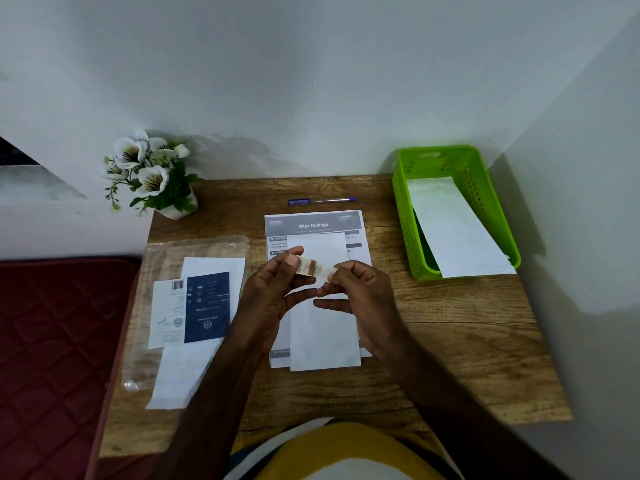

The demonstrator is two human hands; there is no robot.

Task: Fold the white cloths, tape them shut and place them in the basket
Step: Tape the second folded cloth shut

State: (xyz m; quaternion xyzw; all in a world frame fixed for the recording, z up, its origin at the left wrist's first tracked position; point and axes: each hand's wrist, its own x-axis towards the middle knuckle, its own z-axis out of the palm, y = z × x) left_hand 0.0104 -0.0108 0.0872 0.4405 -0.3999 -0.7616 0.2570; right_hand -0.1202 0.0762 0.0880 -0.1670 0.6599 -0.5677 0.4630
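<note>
Hands meet over the folded cloth (323, 327) mid-desk: left hand (273, 289) pinches the tape roll (307, 266), right hand (356, 289) pinches its loose end. Basket (401, 202) at 2 o'clock holds another cloth (453, 226).

A bright green basket (401, 216) with rows of small holes is seen, and a white folded cloth (453, 226) in it. The table (450, 341) is brown with wood grain. A blue pen (320, 201) is noticed. The flowers (145, 168) are white with dark centres and green leaves. A dark red quilted cushion (55, 341) shows a diamond pattern. A navy card (206, 306) is printed in white.
</note>
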